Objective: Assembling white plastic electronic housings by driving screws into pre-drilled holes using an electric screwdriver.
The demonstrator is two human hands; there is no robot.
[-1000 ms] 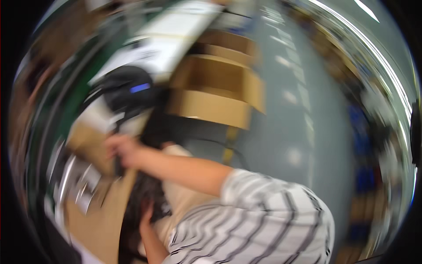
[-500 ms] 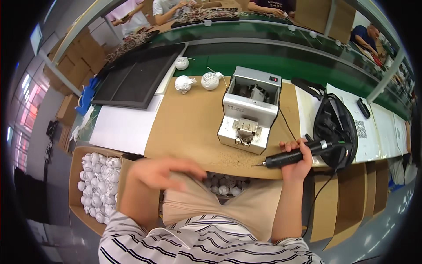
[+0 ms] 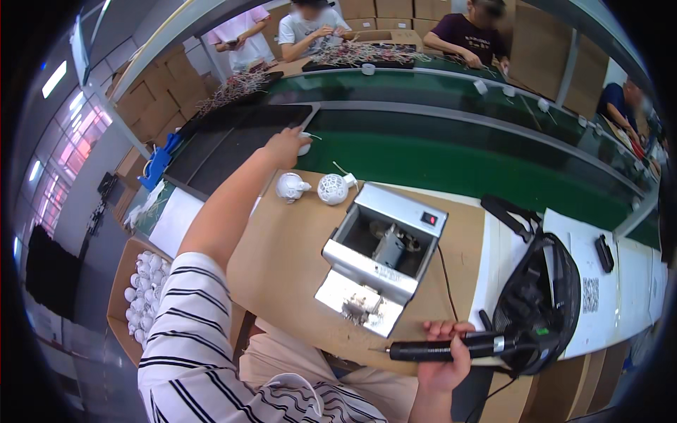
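My left arm stretches forward to the far side of the work table. There my left hand (image 3: 283, 148) has its fingers closed around a small white ball (image 3: 305, 148) with a thin wire, mostly hidden by the hand. Two more white balls, a smooth-looking one (image 3: 288, 187) and an openwork lattice one (image 3: 332, 189), lie nearer on the brown board. My right hand (image 3: 444, 366) grips a black electric screwdriver (image 3: 416, 351), its thin bit pointing left, at the board's near edge. A silver open-topped machine (image 3: 384, 257) with a motor inside stands just beyond it.
A box (image 3: 118, 310) of white balls stands at the lower left. Dark trays (image 3: 226, 151) lie far left, beside a green conveyor (image 3: 423, 151). A black mesh bag (image 3: 539, 303) sits on the right. Co-workers work across the conveyor.
My left hand has gone from above my lap out to the far white ball and closed on it. The right hand still holds the screwdriver. The view has shifted and tilted.
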